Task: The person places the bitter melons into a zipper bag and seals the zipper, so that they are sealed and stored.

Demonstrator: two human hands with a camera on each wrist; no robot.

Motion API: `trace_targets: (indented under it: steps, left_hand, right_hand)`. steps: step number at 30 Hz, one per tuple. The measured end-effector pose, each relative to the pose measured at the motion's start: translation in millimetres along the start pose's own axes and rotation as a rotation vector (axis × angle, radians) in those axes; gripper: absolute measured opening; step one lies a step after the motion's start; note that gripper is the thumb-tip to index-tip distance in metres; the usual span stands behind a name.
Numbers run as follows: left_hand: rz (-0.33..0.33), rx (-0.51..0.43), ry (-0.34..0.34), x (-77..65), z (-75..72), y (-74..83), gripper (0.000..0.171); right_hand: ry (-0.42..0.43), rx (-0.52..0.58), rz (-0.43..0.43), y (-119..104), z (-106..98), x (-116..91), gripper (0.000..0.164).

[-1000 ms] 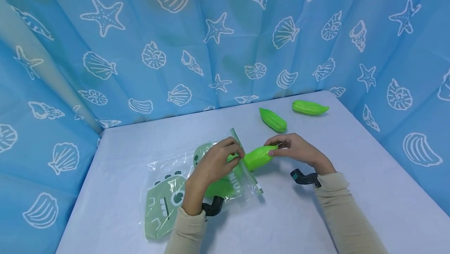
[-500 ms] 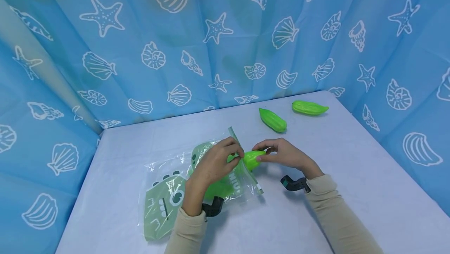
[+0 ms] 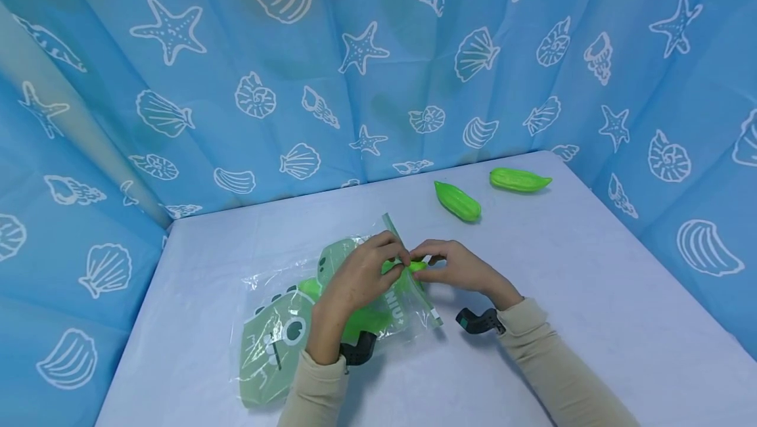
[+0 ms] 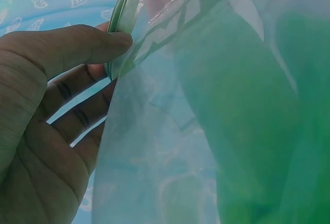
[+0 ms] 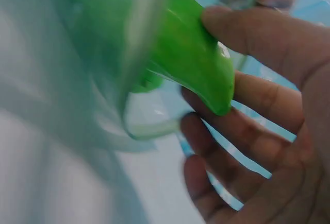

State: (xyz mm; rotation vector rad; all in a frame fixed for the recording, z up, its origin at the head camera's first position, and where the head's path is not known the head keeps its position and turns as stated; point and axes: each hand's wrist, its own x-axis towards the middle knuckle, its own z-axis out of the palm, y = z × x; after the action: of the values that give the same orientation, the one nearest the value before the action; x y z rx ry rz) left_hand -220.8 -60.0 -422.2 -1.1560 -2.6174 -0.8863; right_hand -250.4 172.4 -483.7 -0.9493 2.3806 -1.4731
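A clear zip bag (image 3: 260, 361) with a green cartoon monster print lies on the table, its mouth toward the right. At the green zip edge, my left hand (image 3: 369, 272) pinches the bag, thumb on one side and fingers on the other in the left wrist view. My right hand (image 3: 458, 269) grips the pointed end of a bright green toy fruit (image 5: 191, 49), smooth and ridged. Most of that fruit is inside the bag's mouth, its tip between my thumb and fingers. Other bright green shapes (image 3: 363, 323) show through the plastic, partly hidden by the left hand.
Two more green toy fruits lie loose toward the back right: one toy fruit (image 3: 458, 202) behind my right hand, another toy fruit (image 3: 519, 180) near the far corner. A blue shell-print curtain (image 3: 378, 118) stands round the white table (image 3: 503, 374).
My right hand has moved left, pushing the green toy fruit from mostly outside the bag to mostly inside it. The left hand has held its place at the zip edge.
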Motion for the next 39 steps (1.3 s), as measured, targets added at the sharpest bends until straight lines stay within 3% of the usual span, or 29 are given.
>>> trace_targets:
  steps: [4,13,16,21,25,30,39]
  left_hand:
    - [0.013,-0.007,0.004,-0.8,0.8,-1.5,0.007]
    - [-0.005,-0.01,0.012,-1.8,-0.2,-1.3,0.009]
    - [-0.005,-0.011,0.014,-1.4,-1.2,-1.2,0.01]
    - [-0.006,-0.014,0.007,0.1,-2.4,-1.5,0.008]
    - [0.003,-0.015,0.003,1.1,-2.2,-1.4,0.011]
    - [0.006,-0.026,-0.01,0.7,-0.6,-2.6,0.012]
    - [0.005,-0.051,-0.018,0.8,2.5,-2.7,0.012]
  right_hand:
    - [0.041,-0.062,-0.012,-1,12,3,0.026]
    - [0.118,-0.076,0.014,-4,23,8,0.023]
    - [0.251,-0.128,0.009,-2,16,11,0.021]
    - [0.601,-0.274,0.031,8,-7,13,0.035]
    - [0.763,-0.346,0.135,24,-29,11,0.049]
    - [0.797,-0.393,0.282,42,-49,7,0.059]
    - [0.749,-0.432,0.343,62,-61,13,0.069]
